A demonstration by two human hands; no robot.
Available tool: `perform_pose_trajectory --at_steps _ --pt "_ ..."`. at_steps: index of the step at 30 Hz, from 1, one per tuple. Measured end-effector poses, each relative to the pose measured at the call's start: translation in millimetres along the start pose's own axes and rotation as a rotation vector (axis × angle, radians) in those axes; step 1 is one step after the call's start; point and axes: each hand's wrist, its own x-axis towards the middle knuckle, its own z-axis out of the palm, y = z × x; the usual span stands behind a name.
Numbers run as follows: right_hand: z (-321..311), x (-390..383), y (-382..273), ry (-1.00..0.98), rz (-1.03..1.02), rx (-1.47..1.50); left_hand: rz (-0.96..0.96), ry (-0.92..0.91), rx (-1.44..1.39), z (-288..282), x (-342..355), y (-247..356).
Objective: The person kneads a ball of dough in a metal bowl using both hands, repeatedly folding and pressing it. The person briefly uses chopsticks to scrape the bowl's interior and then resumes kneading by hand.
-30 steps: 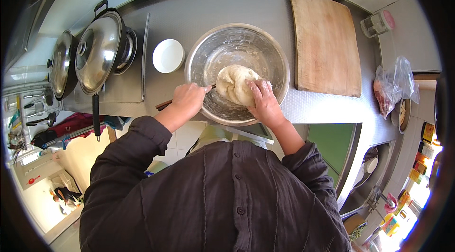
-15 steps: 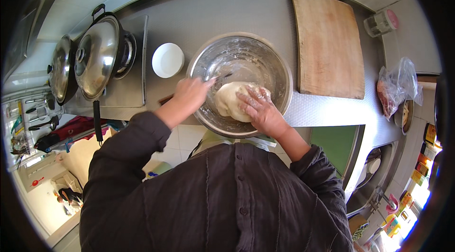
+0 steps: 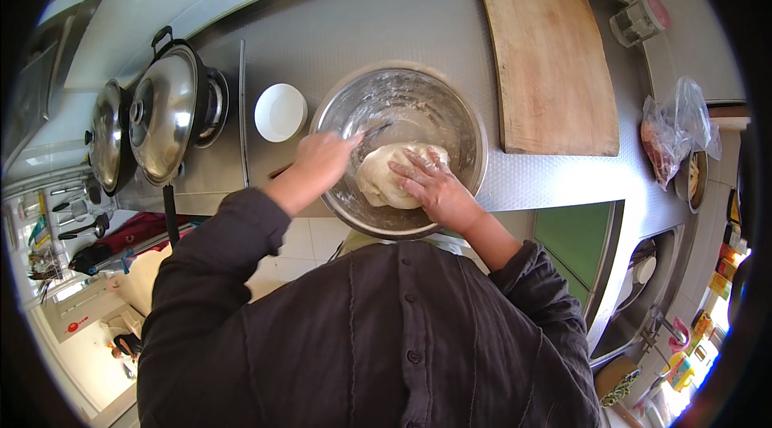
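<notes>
A large steel mixing bowl (image 3: 470, 106) has wet flour smears on its inner wall. Inside it, toward the near side, lies a pale lump of dough (image 3: 376, 180). My right hand (image 3: 434, 187) rests on top of the dough with fingers spread, dusted with flour. Over the bowl's left rim, my left hand (image 3: 318, 162) is closed round a slim utensil with a brown handle end (image 3: 279, 171). Its grey metal tip (image 3: 376, 129) reaches into the bowl just beyond the dough; motion blur hides its exact kind.
Left of the bowl stands a white bowl (image 3: 281, 113), then a lidded wok (image 3: 165, 114) on the stove. A wooden cutting board (image 3: 555, 70) lies to the right, with a pink-lidded jar (image 3: 639, 22) and a plastic bag (image 3: 675, 134) beyond it. A sink (image 3: 635, 299) is at lower right.
The whole view has shifted a little. The utensil's tip sits slightly farther right in the bowl. My right hand stays on the dough and my left hand keeps its grip.
</notes>
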Motion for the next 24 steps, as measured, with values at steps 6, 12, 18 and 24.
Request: perform_pose_trajectory --at_steps 6,12,18,24 --pt "3 0 0 0.041 0.023 -0.001 -0.021 0.030 0.038 2 10 9" --pt "4 1 2 0.063 0.004 0.030 -0.056 -0.014 0.010 6 -9 6" --pt "6 2 3 0.076 -0.007 0.026 -0.082 -0.008 -0.019 2 -1 11" --pt "4 4 2 0.053 -0.006 0.019 0.087 0.070 0.010 -2 14 8"
